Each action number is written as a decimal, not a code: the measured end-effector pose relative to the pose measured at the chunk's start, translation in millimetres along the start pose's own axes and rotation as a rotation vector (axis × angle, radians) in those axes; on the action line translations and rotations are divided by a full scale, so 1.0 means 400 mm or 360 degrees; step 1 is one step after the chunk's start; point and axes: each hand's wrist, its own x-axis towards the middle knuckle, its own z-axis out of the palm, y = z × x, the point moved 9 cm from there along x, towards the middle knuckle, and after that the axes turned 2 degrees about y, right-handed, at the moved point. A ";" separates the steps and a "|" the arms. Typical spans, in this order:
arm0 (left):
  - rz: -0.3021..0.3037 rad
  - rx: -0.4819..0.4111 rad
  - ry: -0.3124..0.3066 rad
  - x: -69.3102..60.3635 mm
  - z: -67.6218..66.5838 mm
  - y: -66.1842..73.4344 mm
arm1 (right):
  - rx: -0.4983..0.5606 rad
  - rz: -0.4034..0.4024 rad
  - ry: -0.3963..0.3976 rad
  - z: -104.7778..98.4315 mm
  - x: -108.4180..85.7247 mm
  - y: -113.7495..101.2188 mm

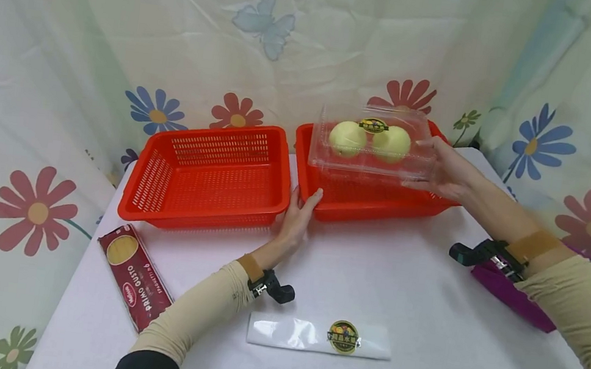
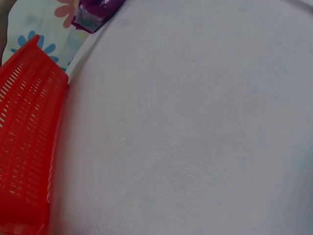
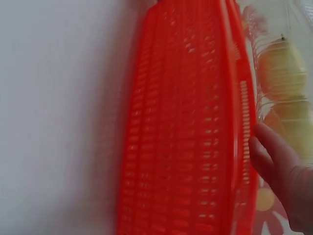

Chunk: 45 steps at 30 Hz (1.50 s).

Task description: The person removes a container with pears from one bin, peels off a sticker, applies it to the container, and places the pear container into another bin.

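My right hand (image 1: 449, 169) grips the right end of a clear plastic fruit box (image 1: 322, 151), held up over the right red basket (image 1: 375, 210). Inside the box are two pale yellow pears (image 1: 348, 138), and a round black-and-gold sticker is on the lid. In the right wrist view, the thumb and a finger of that hand lie against the box beside the pears (image 3: 282, 71). Between the two baskets, my left hand (image 1: 292, 227) holds the near left corner of the right basket, thumb on its front. The left wrist view does not show the left hand's fingers.
A second red basket (image 1: 218, 184) stands to the left with nothing in it. A dark red spaghetti packet (image 1: 131, 278) lies at the left edge. Near the front lies a glossy white strip (image 1: 288, 332) with a sticker. A purple package (image 1: 514, 296) sits under the right forearm.
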 end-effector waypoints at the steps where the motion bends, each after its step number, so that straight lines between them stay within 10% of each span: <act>1: 0.0018 -0.0008 -0.0018 0.003 0.005 0.002 | 0.0001 0.0003 -0.0001 -0.002 0.011 -0.001; 23: 0.0194 -0.0050 -0.0139 0.019 0.031 0.011 | -0.0192 0.0129 0.0067 -0.089 0.176 0.047; 38: 0.0225 -0.0018 -0.0137 0.034 0.028 0.012 | -0.0245 0.0375 0.0066 -0.117 0.190 0.068; 45: 0.0229 -0.0010 -0.0169 0.036 0.031 0.016 | -0.0550 0.0315 0.0134 -0.135 0.181 0.046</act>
